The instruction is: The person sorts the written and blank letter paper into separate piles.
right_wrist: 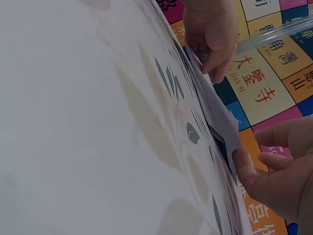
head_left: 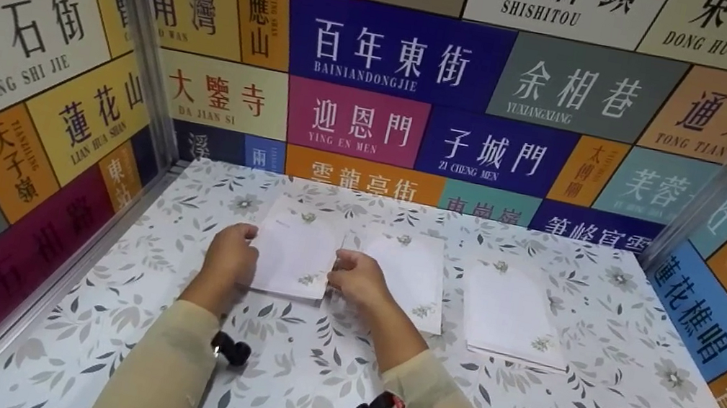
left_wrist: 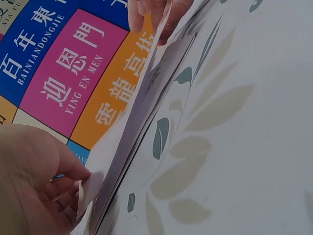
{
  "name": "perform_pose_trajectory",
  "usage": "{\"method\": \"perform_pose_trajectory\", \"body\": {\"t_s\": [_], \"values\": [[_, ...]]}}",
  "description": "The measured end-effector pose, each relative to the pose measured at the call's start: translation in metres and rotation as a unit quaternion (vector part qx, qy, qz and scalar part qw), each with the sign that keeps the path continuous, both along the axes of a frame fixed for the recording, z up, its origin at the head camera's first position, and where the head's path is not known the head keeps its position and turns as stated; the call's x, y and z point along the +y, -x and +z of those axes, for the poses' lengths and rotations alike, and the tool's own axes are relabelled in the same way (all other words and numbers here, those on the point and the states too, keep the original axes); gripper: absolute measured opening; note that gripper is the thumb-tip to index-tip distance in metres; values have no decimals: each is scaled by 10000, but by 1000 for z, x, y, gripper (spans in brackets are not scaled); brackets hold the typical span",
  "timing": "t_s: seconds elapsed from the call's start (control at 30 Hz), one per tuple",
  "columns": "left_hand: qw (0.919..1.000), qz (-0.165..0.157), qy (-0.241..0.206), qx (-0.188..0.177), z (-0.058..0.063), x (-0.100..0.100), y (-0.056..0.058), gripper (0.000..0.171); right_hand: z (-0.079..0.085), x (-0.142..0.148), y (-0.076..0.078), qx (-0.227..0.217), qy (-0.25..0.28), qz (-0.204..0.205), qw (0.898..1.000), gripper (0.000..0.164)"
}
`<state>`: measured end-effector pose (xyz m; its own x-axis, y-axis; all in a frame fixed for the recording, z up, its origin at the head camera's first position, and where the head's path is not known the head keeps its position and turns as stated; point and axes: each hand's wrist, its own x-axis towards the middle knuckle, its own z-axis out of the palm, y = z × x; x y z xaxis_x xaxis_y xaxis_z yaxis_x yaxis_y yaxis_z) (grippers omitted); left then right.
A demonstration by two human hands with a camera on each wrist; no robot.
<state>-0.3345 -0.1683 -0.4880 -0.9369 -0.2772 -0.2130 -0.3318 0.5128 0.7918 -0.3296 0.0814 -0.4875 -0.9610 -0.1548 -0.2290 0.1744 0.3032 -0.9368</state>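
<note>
My left hand (head_left: 233,255) pinches the left edge of a white sheet of paper (head_left: 293,258), which has a small floral print and a short line of faint writing near its top. In the left wrist view, the sheet (left_wrist: 124,129) stands raised above thin layers of paper, its near corner between my left thumb and fingers (left_wrist: 73,169). My right hand (head_left: 359,280) is at the sheet's right edge. From the right wrist view, my right thumb (right_wrist: 242,161) is right at the paper edge, with the fingers spread apart from it.
To the right lie a second floral-printed sheet (head_left: 406,280), partly behind my right hand, and a third paper stack (head_left: 513,311). A leaf-patterned cover (head_left: 291,382) spans the table. Walls with coloured sign panels (head_left: 395,52) enclose the back and sides.
</note>
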Motion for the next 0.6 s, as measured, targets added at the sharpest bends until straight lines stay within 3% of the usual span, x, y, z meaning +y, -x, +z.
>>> {"method": "perform_pose_trajectory", "body": {"t_s": [0.13, 0.27, 0.43, 0.6], "values": [[9973, -94, 615, 378, -6, -1, -2, 52, -3, -1, -1, 120, 5, 263, 9996, 57], [9945, -138, 946, 420, -9, -2, -2, 52, -2, -3, -3, 43, 163, 357, 9992, 57], [9918, -184, 1115, 599, -11, -1, -4, 50, -2, -1, -3, -126, 275, 437, 9986, 58], [9937, -96, 906, 647, -8, 6, -2, 50, 1, 6, -2, 56, -86, 451, 9989, 56]]}}
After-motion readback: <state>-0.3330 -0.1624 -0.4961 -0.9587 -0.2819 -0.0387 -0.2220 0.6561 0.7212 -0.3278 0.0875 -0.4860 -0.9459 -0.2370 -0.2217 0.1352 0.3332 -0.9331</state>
